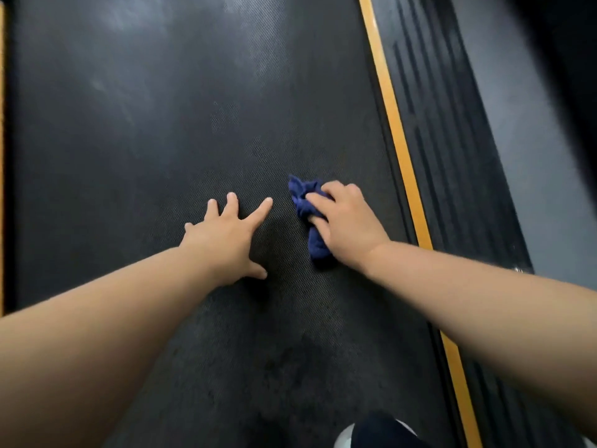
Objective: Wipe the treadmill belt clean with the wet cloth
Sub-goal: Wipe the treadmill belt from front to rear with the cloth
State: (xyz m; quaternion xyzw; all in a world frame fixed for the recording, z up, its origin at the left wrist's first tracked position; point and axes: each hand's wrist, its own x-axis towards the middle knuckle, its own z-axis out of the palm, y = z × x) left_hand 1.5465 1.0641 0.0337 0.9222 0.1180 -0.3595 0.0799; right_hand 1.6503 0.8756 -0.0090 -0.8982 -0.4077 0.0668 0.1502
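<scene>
Your right hand (347, 221) grips cloth (307, 215) on belt (161, 140); left hand (226, 237) splayed flat. Dull streaks lie at 11 o'clock.

a yellow stripe (397, 147) runs from 12 o'clock down to 5 o'clock, slanting across the right half of the view. just beside it, on its 3 o'clock side, a black side rail (452, 156) with long raised ribs follows the same slant. beyond the rail, toward 2 and 3 o'clock, lies grey floor (517, 140), darkening into the upper corner. a thin yellow strip (1, 156) hugs the frame edge at 9 o'clock. between 5 and 6 o'clock a white shoe (344, 436) shows at the bottom edge, partly covered by a dark trouser leg (384, 431).
</scene>
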